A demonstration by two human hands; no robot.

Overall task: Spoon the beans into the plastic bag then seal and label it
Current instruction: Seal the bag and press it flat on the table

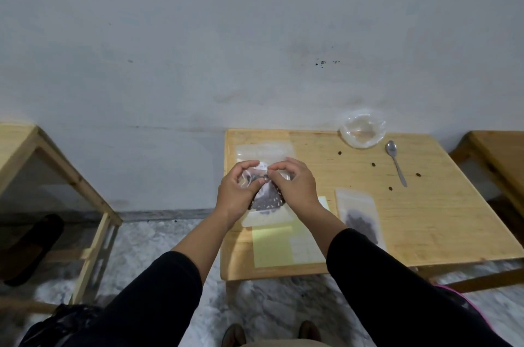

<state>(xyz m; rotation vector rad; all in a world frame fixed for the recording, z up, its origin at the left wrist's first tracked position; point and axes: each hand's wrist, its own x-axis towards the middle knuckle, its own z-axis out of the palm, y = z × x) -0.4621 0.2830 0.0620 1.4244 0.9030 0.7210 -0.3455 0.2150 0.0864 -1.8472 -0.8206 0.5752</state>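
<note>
Hands: I see my left hand (236, 190) and right hand (295, 186) raised just above the tabletop (442, 222), each grip pinching the top of a plastic bag (262, 180).
Beans: dark beans (268, 200) sit in the bag's lower half.
Progress: filling looks done; I judge sealing underway.
Left: the label; a white patch shows near the top, unreadable.
Nearby: spoon (395, 162), bowl (361, 128), another filled bag (360, 219).

We wear black long sleeves, the left sleeve (158, 298) and right sleeve (397, 290) pushed up to leave our forearms bare. Our left hand (236, 190) and right hand (295, 185) are ungloved, without rings or a watch.
</note>
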